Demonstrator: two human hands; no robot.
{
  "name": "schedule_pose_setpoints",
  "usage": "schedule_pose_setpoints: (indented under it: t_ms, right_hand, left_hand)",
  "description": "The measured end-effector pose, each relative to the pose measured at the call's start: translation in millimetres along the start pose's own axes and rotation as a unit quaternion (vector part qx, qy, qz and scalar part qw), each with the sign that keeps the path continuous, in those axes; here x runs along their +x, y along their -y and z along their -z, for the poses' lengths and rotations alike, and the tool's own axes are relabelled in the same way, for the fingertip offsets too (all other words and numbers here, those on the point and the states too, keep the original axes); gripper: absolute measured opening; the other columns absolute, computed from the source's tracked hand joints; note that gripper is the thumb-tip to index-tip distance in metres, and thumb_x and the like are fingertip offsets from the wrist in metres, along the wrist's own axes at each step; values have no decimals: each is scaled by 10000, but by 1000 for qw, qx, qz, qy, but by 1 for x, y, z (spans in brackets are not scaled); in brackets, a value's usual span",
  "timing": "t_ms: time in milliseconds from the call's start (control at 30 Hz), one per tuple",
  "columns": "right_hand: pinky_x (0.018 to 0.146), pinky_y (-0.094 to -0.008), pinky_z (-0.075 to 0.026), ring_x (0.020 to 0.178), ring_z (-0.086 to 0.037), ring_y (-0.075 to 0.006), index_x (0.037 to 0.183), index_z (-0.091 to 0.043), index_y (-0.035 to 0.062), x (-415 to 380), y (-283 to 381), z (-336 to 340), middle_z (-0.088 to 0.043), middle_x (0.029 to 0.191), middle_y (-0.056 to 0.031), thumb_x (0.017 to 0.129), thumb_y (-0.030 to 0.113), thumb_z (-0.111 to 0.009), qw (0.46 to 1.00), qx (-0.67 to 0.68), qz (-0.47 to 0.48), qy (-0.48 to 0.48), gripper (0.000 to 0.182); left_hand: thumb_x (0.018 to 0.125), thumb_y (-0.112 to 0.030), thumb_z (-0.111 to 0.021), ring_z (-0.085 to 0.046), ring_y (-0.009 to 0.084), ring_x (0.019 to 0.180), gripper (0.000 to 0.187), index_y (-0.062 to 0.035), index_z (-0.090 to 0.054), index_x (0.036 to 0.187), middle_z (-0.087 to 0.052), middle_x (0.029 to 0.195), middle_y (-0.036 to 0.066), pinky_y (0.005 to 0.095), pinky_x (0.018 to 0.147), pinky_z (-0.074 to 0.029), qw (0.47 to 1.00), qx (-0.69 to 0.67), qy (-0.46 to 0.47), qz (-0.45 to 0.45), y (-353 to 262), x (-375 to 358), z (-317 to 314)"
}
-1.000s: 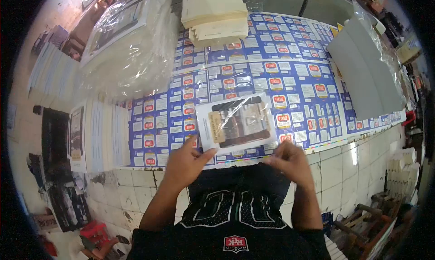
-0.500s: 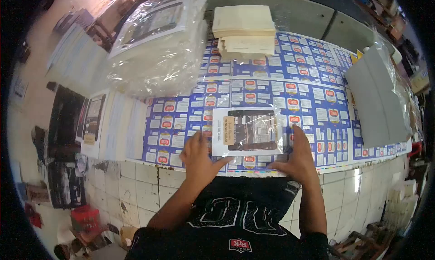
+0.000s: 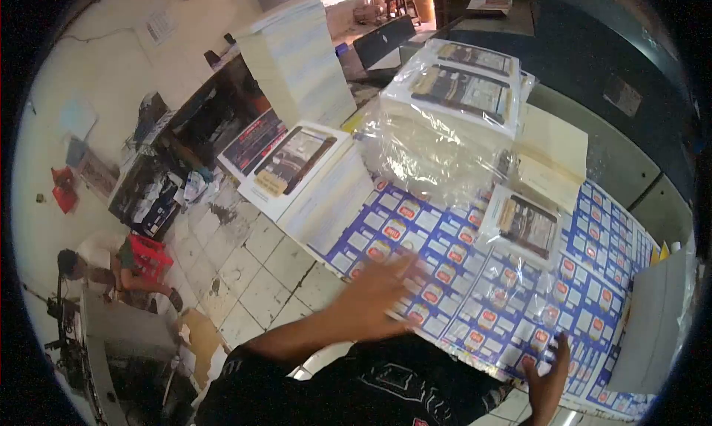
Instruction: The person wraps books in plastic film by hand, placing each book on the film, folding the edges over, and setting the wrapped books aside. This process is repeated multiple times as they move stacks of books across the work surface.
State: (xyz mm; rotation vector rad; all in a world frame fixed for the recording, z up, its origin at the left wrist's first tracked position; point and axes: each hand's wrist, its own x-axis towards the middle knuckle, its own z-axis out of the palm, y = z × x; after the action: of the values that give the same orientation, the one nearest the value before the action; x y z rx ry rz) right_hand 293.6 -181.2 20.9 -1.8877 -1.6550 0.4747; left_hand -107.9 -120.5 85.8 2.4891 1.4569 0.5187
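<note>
A book in a clear plastic sleeve (image 3: 528, 222), white with a dark picture on its cover, lies flat on blue printed sheets (image 3: 456, 300) that cover the table. My left hand (image 3: 382, 292), slightly blurred, is over the near left part of the sheets with its fingers stretched out and nothing in it. Fingers apart and empty, my right hand (image 3: 547, 374) is at the table's near edge, toward the right. Both hands are apart from the sleeved book.
Plastic-wrapped books (image 3: 452, 122) form a pile behind the sheets, beside cream paper blocks (image 3: 552, 148). Unwrapped books (image 3: 304, 174) are stacked at the left edge, near a tall paper stack (image 3: 297, 62). A grey board (image 3: 656, 322) stands at right. Another person (image 3: 122, 274) is low at far left.
My view has swung left. The sleeved book, earlier between my hands near the front edge, now lies farther back by the cream blocks. My hands are farther apart.
</note>
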Motion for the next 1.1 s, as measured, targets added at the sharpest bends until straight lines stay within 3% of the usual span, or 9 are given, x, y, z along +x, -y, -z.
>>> schedule_pose_setpoints:
  t_ms: [167,267,400,467,500,600,700,867,1100]
  right_hand:
    - [869,-360,-478,1072,-589,-254,1357,-477,7,-16,13,-3,-564,1288,-165,807,75,-745,989,144,-16,20,616]
    - [872,-383,-502,969,-648,-299,1168,-591,-10,-19,52,-21,-645,1133,-173,766,80,-750,988,148,48,-11,441]
    - [912,-396,-494,1029,-645,-333,1236,-554,0,-36,83,-28,-601,1263,-174,745,182,-821,928,270,167,193,588]
    - [978,-422,-456,1162,-575,-363,1355,-457,5,-57,97,-29,-532,1342,-199,709,233,-855,813,538,77,207,793]
    - [1036,-442,-405,1289,-465,-366,1456,-304,6,-71,95,-38,-472,1395,-213,704,276,-867,778,601,93,161,977]
    - [1002,-449,-420,1203,-500,-331,1334,-424,-12,-132,9,-63,-522,1295,-189,886,292,-688,995,-7,2,96,602]
    - [936,-421,-478,1113,-563,-286,1324,-411,-10,-102,7,-48,-540,1237,-172,880,158,-612,656,660,-366,-6,516]
    - [969,-445,-469,1124,-566,-305,1356,-376,-36,-124,0,-44,-562,1219,-165,857,131,-643,643,676,-346,-104,591]
    - [1013,-441,-442,1198,-531,-316,1374,-370,-71,-123,8,-36,-524,1305,-193,858,196,-646,706,634,-307,-76,643]
  left_hand:
    - [808,-289,-709,-340,419,1368,760,3,-372,1423,-396,1449,253,562,1130,-212,841,407,-195,299,78,-31,89]
    - [843,-164,-668,-462,398,1293,628,48,-417,1379,-503,1361,254,485,1090,-339,914,274,-103,280,70,-29,86]
    - [799,-129,-700,-630,345,1078,415,22,-619,1176,-681,1117,176,381,908,-508,908,-38,-395,135,-17,-34,25]
    - [807,-152,-712,-620,324,1109,369,-16,-656,1145,-709,1083,107,408,905,-516,962,-63,-80,255,-31,-55,-31]
    - [808,-191,-718,-600,315,1142,404,-38,-645,1175,-695,1124,86,433,925,-503,992,-82,-85,-30,-38,-52,-44]
    - [817,-315,-711,-527,284,1241,465,-98,-623,1218,-619,1273,25,479,1006,-439,923,-70,10,-379,-102,17,-67]
    - [800,-406,-721,-543,306,1192,580,-66,-590,1251,-563,1327,138,478,1015,-410,882,-109,165,-427,-109,43,-112]
    - [747,-443,-772,-542,315,1139,699,-52,-541,1277,-543,1245,187,472,973,-406,990,-42,39,-126,-77,101,-72]
    - [892,-128,-586,-603,309,929,157,-54,-680,994,-656,941,100,452,838,-445,988,8,72,-140,-30,102,-128]
